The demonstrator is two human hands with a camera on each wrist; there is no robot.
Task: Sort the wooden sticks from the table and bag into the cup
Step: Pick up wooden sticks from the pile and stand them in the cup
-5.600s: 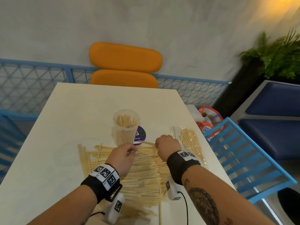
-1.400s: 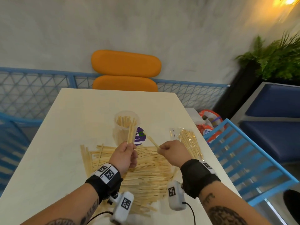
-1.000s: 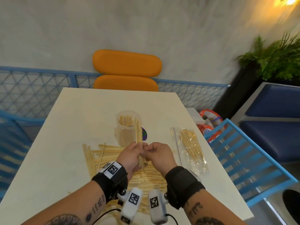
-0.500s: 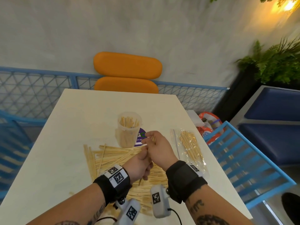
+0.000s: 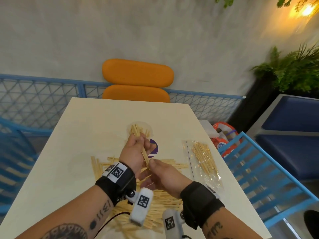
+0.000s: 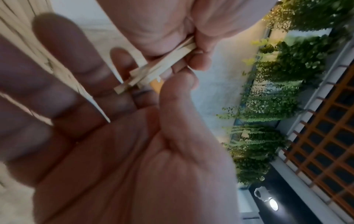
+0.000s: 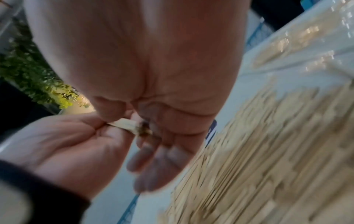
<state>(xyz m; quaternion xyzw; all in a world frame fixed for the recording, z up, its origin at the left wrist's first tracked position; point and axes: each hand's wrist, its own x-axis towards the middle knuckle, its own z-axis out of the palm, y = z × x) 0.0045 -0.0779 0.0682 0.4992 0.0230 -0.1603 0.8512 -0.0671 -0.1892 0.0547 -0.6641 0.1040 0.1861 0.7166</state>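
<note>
My left hand [image 5: 136, 149] grips a small bundle of wooden sticks [image 5: 144, 156], tilted, with its upper ends at the mouth of the clear cup [image 5: 149, 130], which holds several sticks. In the left wrist view the left hand's fingers [image 6: 199, 62] curl round the bundle [image 6: 162, 65]. My right hand [image 5: 164, 176] lies just below, palm up and fingers straight; its thumb [image 6: 172, 91] touches the bundle's lower ends. A wide pile of loose sticks [image 5: 172, 165] covers the table under both hands. A clear bag of sticks [image 5: 205, 161] lies to the right.
A purple round label [image 5: 154, 149] lies beside the cup. The bag lies close to the table's right edge [image 5: 229, 187], with a blue chair [image 5: 259, 169] beyond it. An orange chair [image 5: 138, 73] stands past the far edge. Bags sit on the floor [image 5: 222, 131].
The left hand has risen with the bundle to the cup's mouth. The right hand, which was up by the cup half a second ago, has dropped below it and opened.
</note>
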